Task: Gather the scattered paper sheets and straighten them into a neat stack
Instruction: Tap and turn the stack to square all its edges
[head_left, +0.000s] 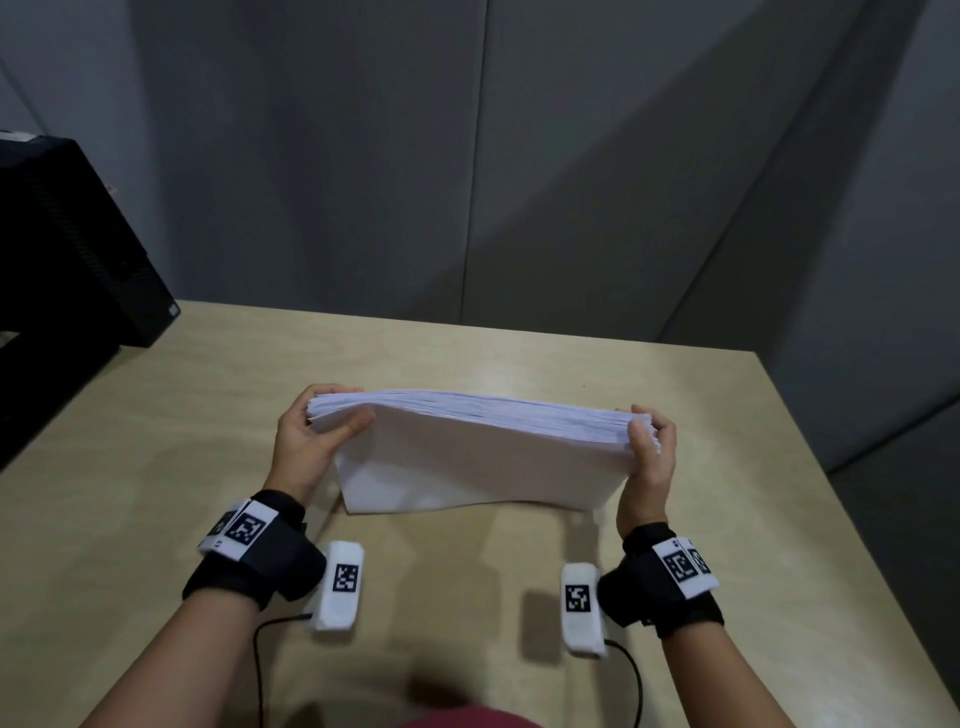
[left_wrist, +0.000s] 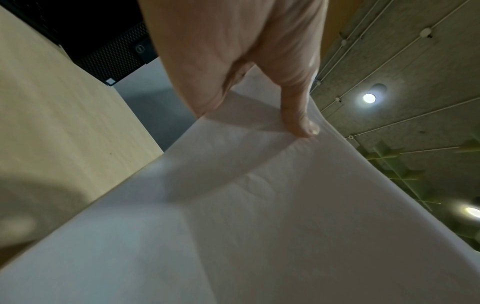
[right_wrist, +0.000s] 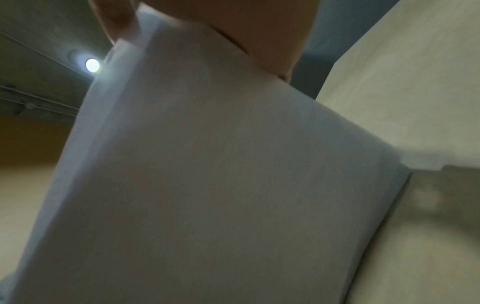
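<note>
A thick stack of white paper sheets (head_left: 478, 462) stands on its long edge on the light wooden table (head_left: 156, 441), tilted slightly toward me. My left hand (head_left: 317, 426) grips its upper left corner, thumb on the near face and fingers behind. My right hand (head_left: 649, 447) grips the upper right corner the same way. In the left wrist view the thumb presses on the sheets (left_wrist: 259, 205). The right wrist view is filled by the near face of the stack (right_wrist: 207, 185), with the hand at its top.
A black computer case (head_left: 72, 244) stands at the table's back left corner. Grey wall panels (head_left: 467, 156) rise behind the table. The table's right edge (head_left: 841, 493) runs close to my right arm. Cables from the wrist cameras trail on the table near me.
</note>
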